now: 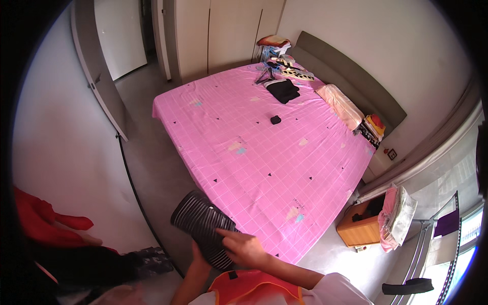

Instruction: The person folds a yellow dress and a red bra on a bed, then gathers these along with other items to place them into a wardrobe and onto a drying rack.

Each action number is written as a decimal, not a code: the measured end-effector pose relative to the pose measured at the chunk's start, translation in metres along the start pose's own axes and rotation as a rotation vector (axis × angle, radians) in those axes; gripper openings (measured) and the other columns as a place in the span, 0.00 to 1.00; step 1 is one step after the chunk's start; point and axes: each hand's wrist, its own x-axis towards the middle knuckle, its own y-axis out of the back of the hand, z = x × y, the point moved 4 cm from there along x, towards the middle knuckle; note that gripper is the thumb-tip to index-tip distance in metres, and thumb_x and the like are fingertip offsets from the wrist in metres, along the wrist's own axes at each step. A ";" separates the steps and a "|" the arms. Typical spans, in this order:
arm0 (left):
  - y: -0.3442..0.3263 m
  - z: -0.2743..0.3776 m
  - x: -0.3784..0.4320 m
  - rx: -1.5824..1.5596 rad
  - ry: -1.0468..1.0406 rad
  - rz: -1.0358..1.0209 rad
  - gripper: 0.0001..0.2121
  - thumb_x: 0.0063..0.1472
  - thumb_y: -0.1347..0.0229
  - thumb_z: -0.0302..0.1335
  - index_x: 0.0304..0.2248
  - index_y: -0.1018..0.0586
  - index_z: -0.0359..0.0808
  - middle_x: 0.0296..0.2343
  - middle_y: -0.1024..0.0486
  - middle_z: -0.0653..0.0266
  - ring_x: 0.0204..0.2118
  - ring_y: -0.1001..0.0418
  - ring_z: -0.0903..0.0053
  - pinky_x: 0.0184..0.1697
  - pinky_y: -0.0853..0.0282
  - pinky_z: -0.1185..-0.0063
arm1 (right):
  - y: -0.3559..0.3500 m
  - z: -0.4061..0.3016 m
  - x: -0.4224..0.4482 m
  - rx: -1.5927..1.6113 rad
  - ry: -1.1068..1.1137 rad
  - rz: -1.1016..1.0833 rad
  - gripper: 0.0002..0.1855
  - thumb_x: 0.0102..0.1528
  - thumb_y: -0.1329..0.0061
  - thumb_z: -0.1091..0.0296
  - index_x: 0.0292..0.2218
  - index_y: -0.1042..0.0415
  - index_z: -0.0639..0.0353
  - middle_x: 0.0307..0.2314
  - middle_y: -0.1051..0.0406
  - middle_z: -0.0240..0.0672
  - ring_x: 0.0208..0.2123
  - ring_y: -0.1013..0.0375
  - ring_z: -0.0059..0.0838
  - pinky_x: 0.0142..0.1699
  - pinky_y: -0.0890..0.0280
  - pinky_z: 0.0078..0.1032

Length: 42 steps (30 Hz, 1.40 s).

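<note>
A black-and-white striped cloth [207,228], probably a folded garment, is held in front of my body just off the near corner of the bed. My left hand [201,259] grips it from below, its fingers mostly hidden behind the fabric. Across the front of the cloth lies my right hand [244,246], the index finger stretched out over the stripes and the other fingers curled at its edge. The bed with its pink checked sheet [263,160] spreads beyond both hands. On that sheet sit a small black folded item [275,119] and a larger folded black garment [283,90].
Clothes hangers [265,76] and a spotted garment [299,73] lie at the bed's far end. A pillow [340,105] and folded clothes [373,129] rest by the headboard [343,72]. Right stands a wooden cabinet [356,232] with folded fabrics [398,217]. Red clothing [45,221] hangs left.
</note>
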 end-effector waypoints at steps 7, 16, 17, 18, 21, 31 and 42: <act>-0.011 0.087 0.014 0.154 -0.036 0.177 0.30 0.60 0.60 0.52 0.53 0.35 0.36 0.47 0.31 0.55 0.47 0.31 0.64 0.52 0.34 0.66 | -0.044 -0.026 0.064 -0.068 0.100 0.045 0.11 0.41 0.49 0.72 0.26 0.39 0.59 0.47 0.34 0.43 0.35 0.26 0.39 0.35 0.30 0.29; -0.085 0.174 0.063 0.334 -0.077 0.292 0.21 0.63 0.52 0.39 0.50 0.33 0.34 0.44 0.29 0.60 0.45 0.30 0.69 0.49 0.34 0.72 | -0.098 0.003 0.140 -0.182 0.087 0.088 0.09 0.44 0.53 0.73 0.31 0.36 0.61 0.46 0.35 0.51 0.44 0.29 0.43 0.43 0.31 0.32; -0.066 0.182 0.076 0.337 -0.076 0.289 0.21 0.63 0.52 0.39 0.50 0.33 0.34 0.44 0.29 0.60 0.45 0.30 0.69 0.49 0.34 0.72 | -0.104 0.008 0.153 -0.183 0.086 0.092 0.09 0.44 0.53 0.73 0.31 0.36 0.61 0.46 0.35 0.51 0.44 0.29 0.43 0.43 0.31 0.32; -0.033 0.190 0.090 0.362 -0.077 0.390 0.19 0.61 0.49 0.34 0.48 0.31 0.33 0.41 0.28 0.60 0.42 0.29 0.70 0.46 0.33 0.73 | -0.114 0.013 0.165 -0.190 0.136 0.039 0.10 0.45 0.54 0.73 0.32 0.36 0.62 0.45 0.35 0.53 0.45 0.30 0.46 0.45 0.33 0.33; -0.008 0.219 0.125 0.315 -0.068 0.564 0.14 0.56 0.44 0.24 0.42 0.27 0.31 0.34 0.27 0.61 0.36 0.28 0.70 0.38 0.30 0.74 | -0.141 0.036 0.209 -0.200 0.221 -0.018 0.12 0.46 0.55 0.71 0.35 0.35 0.63 0.45 0.36 0.56 0.46 0.32 0.49 0.49 0.36 0.36; 0.002 0.358 0.249 0.624 -0.229 0.675 0.22 0.49 0.47 0.17 0.47 0.31 0.30 0.41 0.29 0.56 0.41 0.28 0.65 0.45 0.29 0.72 | -0.130 0.135 0.366 0.219 0.107 -0.327 0.26 0.48 0.47 0.62 0.48 0.38 0.57 0.54 0.46 0.44 0.45 0.33 0.45 0.45 0.33 0.34; 0.038 0.417 0.410 0.654 -0.008 0.766 0.25 0.47 0.45 0.20 0.48 0.31 0.30 0.42 0.29 0.54 0.43 0.29 0.60 0.47 0.30 0.65 | -0.092 0.349 0.388 -0.117 -0.553 -0.221 0.30 0.53 0.53 0.57 0.55 0.43 0.55 0.54 0.44 0.45 0.49 0.34 0.45 0.52 0.37 0.35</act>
